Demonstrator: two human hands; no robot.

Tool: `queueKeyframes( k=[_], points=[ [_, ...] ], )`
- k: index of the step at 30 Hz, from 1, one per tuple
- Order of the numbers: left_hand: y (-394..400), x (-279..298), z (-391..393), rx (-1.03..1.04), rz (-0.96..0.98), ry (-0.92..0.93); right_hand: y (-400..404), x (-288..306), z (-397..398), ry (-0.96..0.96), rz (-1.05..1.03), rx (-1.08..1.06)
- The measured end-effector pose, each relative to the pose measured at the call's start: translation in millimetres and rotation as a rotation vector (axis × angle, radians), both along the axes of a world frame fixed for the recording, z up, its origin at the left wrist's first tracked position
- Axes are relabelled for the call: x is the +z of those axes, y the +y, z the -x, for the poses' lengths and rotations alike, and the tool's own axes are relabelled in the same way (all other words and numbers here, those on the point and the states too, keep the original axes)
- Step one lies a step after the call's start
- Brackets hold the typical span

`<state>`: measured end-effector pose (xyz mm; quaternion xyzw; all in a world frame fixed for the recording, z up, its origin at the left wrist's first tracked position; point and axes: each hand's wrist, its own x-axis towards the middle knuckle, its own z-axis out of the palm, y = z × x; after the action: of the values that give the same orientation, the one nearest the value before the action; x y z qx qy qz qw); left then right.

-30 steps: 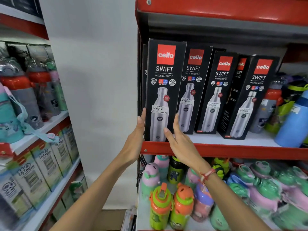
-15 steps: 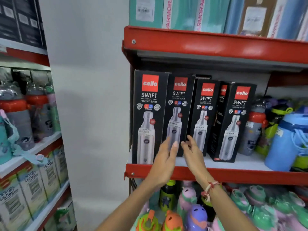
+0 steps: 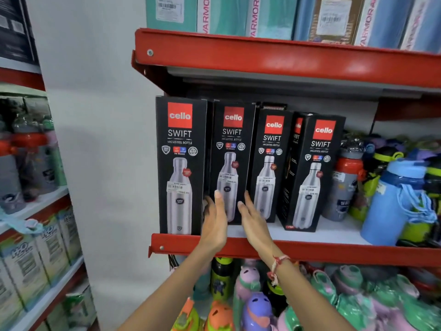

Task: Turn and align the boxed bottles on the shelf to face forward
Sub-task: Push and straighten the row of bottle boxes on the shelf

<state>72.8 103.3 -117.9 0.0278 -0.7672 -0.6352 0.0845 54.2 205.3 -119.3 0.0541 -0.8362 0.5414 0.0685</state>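
Colourful kids' bottles crowd below; teal cartons stand above.

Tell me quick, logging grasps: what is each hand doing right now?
Left hand: open, flat beside the second boxed bottle, holding nothing.
Right hand: open, holding nothing.

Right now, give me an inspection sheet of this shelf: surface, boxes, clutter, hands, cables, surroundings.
Surface: white shelf with a red front lip, bare in front of the set-back boxes.
Job's things: four Cello boxes show their fronts. First box sits at the lip; second box and third box sit further back; fourth box is angled, and a box behind it shows mostly its side.
Clutter: loose bottles at the right, among them a blue bottle.
Hands: left hand and right hand open, flanking the second box's lower part; contact unclear.
Cables: nothing seen.
Surroundings: boxes on the shelf above, children's bottles below, another rack at left.
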Motion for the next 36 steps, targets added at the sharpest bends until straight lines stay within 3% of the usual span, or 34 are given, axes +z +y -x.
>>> queueKeyframes(
  k=[17,26,29,33,36],
  points=[
    [-26,-11,-45,0.0,-0.186,-0.088,28,-16,-59,0.076,0.064,0.051],
    [-21,-6,-56,0.037,-0.128,-0.055,35,-18,-62,0.083,0.055,0.088],
    [-15,-5,-61,0.091,-0.079,0.039,39,-20,-58,0.083,0.049,0.101],
    [7,1,-65,0.338,0.11,0.4,54,-10,-47,0.149,0.083,0.022],
    [33,6,-52,0.135,0.057,0.486,71,-2,-30,0.18,0.116,-0.041]
  ],
)
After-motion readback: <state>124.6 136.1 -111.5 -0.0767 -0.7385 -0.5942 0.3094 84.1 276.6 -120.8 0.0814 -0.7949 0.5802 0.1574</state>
